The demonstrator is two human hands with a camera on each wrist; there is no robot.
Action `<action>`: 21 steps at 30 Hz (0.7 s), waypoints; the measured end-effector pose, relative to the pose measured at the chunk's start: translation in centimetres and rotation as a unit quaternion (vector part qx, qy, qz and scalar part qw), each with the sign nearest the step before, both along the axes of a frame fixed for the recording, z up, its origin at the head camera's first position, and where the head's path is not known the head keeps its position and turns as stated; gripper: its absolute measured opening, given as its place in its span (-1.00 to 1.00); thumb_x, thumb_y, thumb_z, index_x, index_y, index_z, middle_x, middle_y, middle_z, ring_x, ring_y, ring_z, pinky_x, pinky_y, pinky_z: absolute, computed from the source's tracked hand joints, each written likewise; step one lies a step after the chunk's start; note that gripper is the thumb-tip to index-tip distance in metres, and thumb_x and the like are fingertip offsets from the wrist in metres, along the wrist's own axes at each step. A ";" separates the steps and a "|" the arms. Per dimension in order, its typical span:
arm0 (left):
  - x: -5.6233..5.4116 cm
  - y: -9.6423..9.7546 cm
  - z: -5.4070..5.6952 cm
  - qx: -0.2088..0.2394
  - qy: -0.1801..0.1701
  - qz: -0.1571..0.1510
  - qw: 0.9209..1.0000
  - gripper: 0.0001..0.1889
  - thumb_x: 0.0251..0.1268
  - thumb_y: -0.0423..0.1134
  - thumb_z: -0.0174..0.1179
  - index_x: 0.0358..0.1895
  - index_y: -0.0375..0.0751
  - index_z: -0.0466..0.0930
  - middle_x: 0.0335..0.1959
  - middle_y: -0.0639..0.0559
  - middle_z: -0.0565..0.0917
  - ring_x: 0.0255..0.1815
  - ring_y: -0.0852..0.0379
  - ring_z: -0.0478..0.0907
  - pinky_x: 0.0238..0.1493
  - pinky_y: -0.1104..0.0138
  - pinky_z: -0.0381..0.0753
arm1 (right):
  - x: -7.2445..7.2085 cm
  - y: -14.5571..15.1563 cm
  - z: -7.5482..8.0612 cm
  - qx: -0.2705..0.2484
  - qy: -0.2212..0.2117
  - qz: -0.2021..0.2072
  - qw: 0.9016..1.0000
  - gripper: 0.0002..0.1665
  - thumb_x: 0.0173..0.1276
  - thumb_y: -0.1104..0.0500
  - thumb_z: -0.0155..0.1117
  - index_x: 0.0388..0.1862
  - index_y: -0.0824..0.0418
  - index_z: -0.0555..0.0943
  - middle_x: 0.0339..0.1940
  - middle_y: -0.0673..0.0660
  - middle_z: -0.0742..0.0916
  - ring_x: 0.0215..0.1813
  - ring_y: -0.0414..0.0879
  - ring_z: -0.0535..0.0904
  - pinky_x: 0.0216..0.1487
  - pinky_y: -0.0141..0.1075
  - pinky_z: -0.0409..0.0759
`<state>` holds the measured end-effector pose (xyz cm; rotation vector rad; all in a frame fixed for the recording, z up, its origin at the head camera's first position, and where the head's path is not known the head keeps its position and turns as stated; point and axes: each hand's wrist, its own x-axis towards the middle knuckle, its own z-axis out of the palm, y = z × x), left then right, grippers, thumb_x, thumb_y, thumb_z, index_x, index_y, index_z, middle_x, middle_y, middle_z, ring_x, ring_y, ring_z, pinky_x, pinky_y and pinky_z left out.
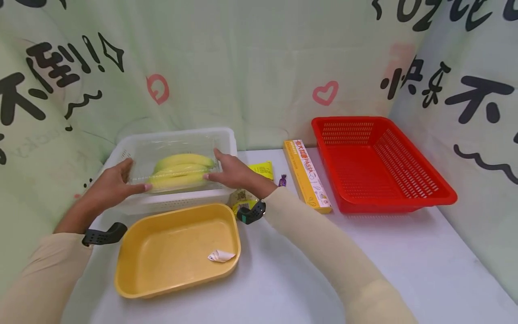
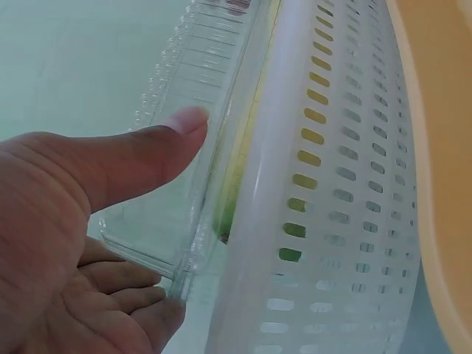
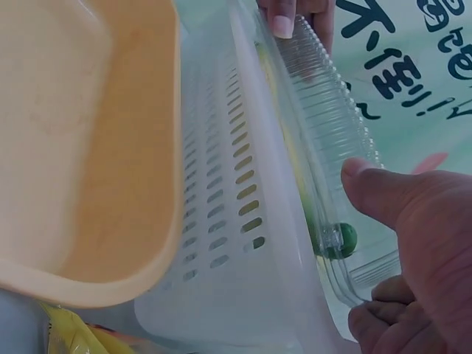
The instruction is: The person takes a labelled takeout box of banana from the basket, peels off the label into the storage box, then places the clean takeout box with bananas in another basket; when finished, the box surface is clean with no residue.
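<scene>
A clear ribbed plastic box [image 1: 141, 164] is at the top of the white slotted basket [image 1: 220, 137]. Yellow bananas [image 1: 184, 170] with green tips show through it; I cannot tell whether they lie inside the box or under it. My left hand [image 1: 111, 184] grips the box's left end, thumb on top and fingers curled under the edge in the left wrist view. At the opposite end my right hand [image 1: 234, 171] holds it likewise, thumb [image 3: 369, 188] on the ribbed plastic. In the right wrist view, a round green end [image 3: 343, 242] shows through the clear wall.
A yellow-orange tray [image 1: 174, 252] with a crumpled white wrapper [image 1: 221, 256] stands in front. Yellow packets [image 1: 263, 169], a small purple wrapped piece [image 1: 282, 180] and a pasta box [image 1: 307, 175] lie to the right. Beyond them is a red basket [image 1: 372, 171]. Curtains hang behind.
</scene>
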<state>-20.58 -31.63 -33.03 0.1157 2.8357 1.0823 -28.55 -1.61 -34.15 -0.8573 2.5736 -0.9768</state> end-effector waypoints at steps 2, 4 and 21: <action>0.1 0.0 -0.2 -0.012 -0.001 0.003 1.000 0.15 0.22 0.06 0.34 0.52 -0.39 -0.36 0.48 -0.49 -0.04 0.27 -0.42 0.26 0.13 -0.20 0.39 | 0.1 -0.2 0.1 0.007 -0.003 0.002 1.000 0.06 0.42 -0.03 0.24 0.57 0.33 -0.17 0.51 0.26 0.25 0.48 0.03 0.19 0.42 -0.21 0.21; 0.1 -0.1 -0.3 -0.021 -0.004 0.005 1.000 0.16 0.21 0.09 0.33 0.53 -0.37 -0.35 0.47 -0.50 0.00 0.22 -0.42 0.30 0.10 -0.19 0.42 | 0.2 -0.2 0.1 0.015 -0.003 0.004 1.000 0.06 0.42 -0.02 0.23 0.56 0.35 -0.18 0.51 0.27 0.25 0.48 0.04 0.20 0.42 -0.21 0.21; 0.2 -0.5 -0.9 -0.014 -0.057 0.004 0.998 0.23 0.18 0.16 0.32 0.51 -0.38 -0.45 0.47 -0.52 -0.06 0.30 -0.55 0.15 0.08 -0.30 0.37 | 0.5 -0.5 0.6 0.076 0.001 0.056 0.995 0.01 0.50 -0.02 0.12 0.53 0.44 -0.24 0.58 0.29 -0.08 0.57 0.01 -0.19 0.50 -0.27 -0.13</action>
